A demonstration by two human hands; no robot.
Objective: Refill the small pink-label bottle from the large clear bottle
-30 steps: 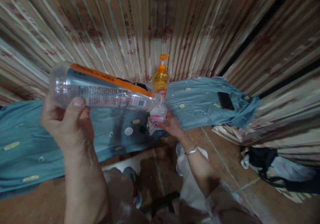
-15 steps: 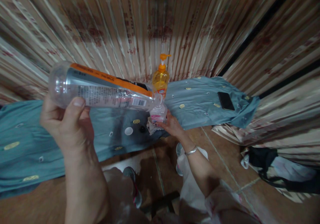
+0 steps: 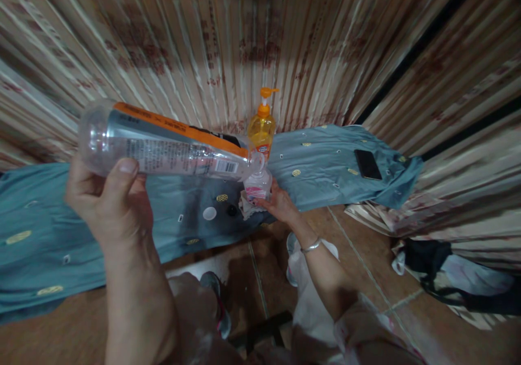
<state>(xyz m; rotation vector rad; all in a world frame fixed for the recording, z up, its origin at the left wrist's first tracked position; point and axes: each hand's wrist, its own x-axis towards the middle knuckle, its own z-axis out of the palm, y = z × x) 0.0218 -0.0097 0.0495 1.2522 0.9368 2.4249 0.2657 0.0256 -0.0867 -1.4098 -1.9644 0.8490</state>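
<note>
Nothing has shifted since the earlier frame. The left hand (image 3: 108, 202), fingers clamped round its base, holds the large clear bottle (image 3: 163, 145) tipped, mouth touching the small bottle (image 3: 257, 183), which the right hand (image 3: 280, 205) grips on the blue-clothed bench (image 3: 325, 164). Three bottles in all, counting the orange pump bottle (image 3: 262, 127) behind; one phone (image 3: 367, 164) far right.

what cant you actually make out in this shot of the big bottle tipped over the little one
Head view only:
- Print on the large clear bottle: too small and blurred to read.
- Whether liquid is flowing into the small bottle: the necks overlap, too small to tell.
- Left hand fingers: hidden behind the large bottle.
- Right hand grip: partly hidden by the small bottle.
- Orange pump bottle label: too small.
- Phone screen: dark.
</note>
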